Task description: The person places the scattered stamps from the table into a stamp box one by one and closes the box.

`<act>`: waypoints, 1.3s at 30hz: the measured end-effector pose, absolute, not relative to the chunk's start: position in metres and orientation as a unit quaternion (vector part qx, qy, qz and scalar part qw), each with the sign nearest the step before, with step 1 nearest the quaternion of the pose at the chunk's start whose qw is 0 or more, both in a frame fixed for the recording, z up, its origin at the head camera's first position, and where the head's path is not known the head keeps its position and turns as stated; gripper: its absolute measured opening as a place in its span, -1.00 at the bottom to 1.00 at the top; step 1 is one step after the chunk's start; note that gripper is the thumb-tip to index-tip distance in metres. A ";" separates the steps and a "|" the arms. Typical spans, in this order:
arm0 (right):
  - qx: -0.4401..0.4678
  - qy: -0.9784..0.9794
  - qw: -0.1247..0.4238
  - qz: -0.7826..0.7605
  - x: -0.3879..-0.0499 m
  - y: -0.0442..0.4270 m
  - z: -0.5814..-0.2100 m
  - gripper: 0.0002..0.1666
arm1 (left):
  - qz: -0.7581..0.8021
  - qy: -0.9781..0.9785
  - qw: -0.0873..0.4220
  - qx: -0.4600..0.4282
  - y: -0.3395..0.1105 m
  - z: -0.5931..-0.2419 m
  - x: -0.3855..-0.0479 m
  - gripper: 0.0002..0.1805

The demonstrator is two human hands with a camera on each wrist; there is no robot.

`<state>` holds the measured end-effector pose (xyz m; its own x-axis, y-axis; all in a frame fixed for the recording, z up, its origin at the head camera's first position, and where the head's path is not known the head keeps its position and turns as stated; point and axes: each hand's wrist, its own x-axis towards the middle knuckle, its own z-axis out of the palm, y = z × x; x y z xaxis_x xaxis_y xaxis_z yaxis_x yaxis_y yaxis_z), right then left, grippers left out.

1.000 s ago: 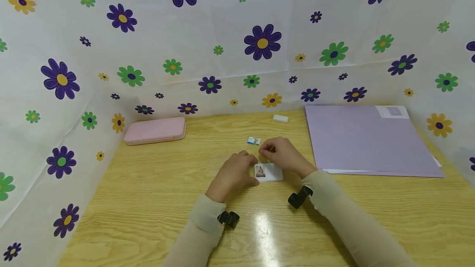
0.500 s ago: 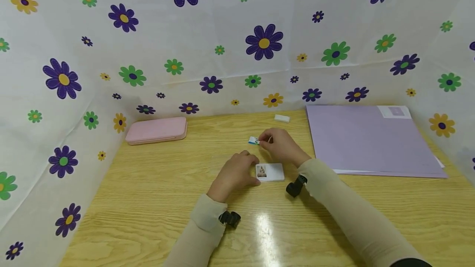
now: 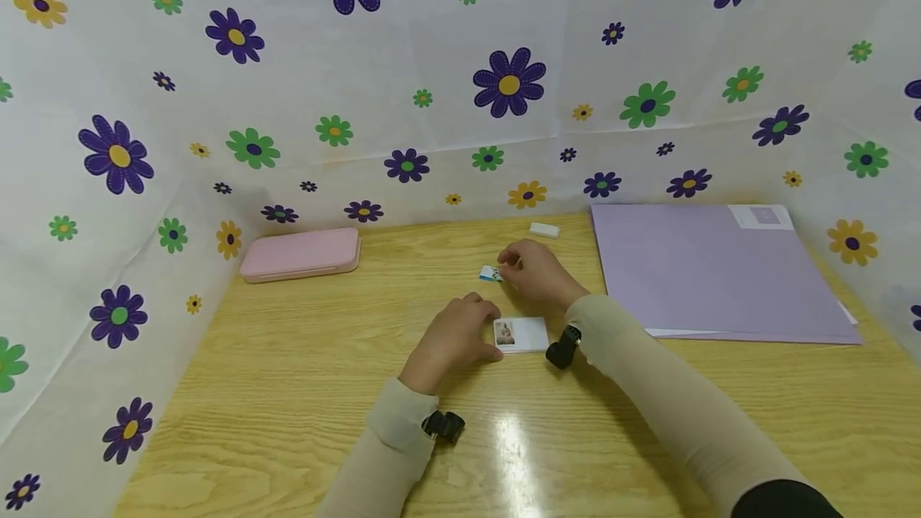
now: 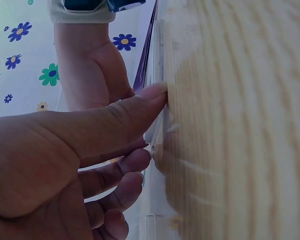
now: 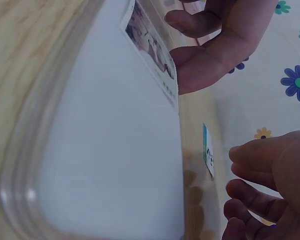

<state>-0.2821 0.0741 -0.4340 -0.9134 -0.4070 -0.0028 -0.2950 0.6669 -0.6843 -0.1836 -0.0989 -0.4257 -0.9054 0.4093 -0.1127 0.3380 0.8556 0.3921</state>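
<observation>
A white phone-sized slab with rounded corners and a clear rim (image 3: 531,334) lies flat on the table. A small photo sticker (image 3: 505,332) sits at its left end. My left hand (image 3: 452,340) holds that end, thumb at the near edge and fingers at the far edge; its thumb (image 4: 125,115) shows large in the left wrist view. Behind the slab lies a small white-and-blue sticker (image 3: 489,272). My right hand (image 3: 538,272) hovers by this sticker's right end with bent fingers, hiding part of it. In the right wrist view a gap separates the fingertips from the sticker (image 5: 208,151).
A pink case (image 3: 301,254) lies at the back left. A white eraser-like block (image 3: 544,229) sits at the back. Large purple folders (image 3: 719,278) with white paper beneath cover the right side. A flowered cloth (image 3: 432,46) surrounds the wood table (image 3: 288,390).
My right hand has moved away from the slab, up to the small white-and-blue sticker, and now covers its right end. The left hand, slab and sticker have stayed in place.
</observation>
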 end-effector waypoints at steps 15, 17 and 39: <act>-0.179 0.926 0.098 -0.317 -0.294 0.064 -0.441 -0.75 | 0.189 0.957 0.091 0.201 -0.099 -0.427 -0.183 -0.41; -0.179 0.927 0.098 -0.315 -0.294 0.063 -0.440 -0.76 | 0.187 0.958 0.090 0.199 -0.099 -0.427 -0.183 -0.40; -0.195 0.916 0.095 -0.338 -0.295 0.068 -0.439 -0.95 | 0.184 0.958 0.083 0.201 -0.098 -0.425 -0.182 -0.40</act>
<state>-0.2947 0.0680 -0.4394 -0.9059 -0.4214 -0.0415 -0.2934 0.6953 -0.6561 -0.1823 -0.0983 -0.4246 -0.9055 0.4157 -0.0856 0.3543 0.8513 0.3870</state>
